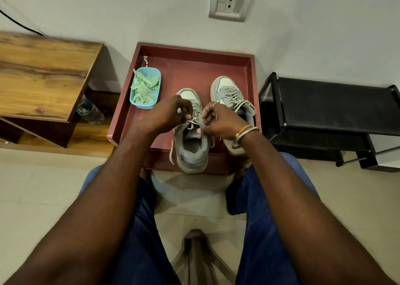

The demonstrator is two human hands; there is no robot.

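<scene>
Two grey sneakers with pale toe caps stand side by side in a dark red tray (194, 72). Over the left sneaker (190, 150), my left hand (166, 116) pinches its lace near the upper eyelets. My right hand (218, 122), with a ring and bangles, pinches the other end of that lace (191, 123) just to the right. A loose lace end hangs down the shoe's left side. The right sneaker (229, 90) stands untouched behind my right hand, its laces tied loosely.
A light blue tub (133, 101) holding a crumpled green cloth sits in the tray's left part. A wooden table (43, 74) stands left with a plastic bottle (91, 111) under it. A black rack (324, 103) stands right. A wall socket (230, 2) is above. My knees flank the tray.
</scene>
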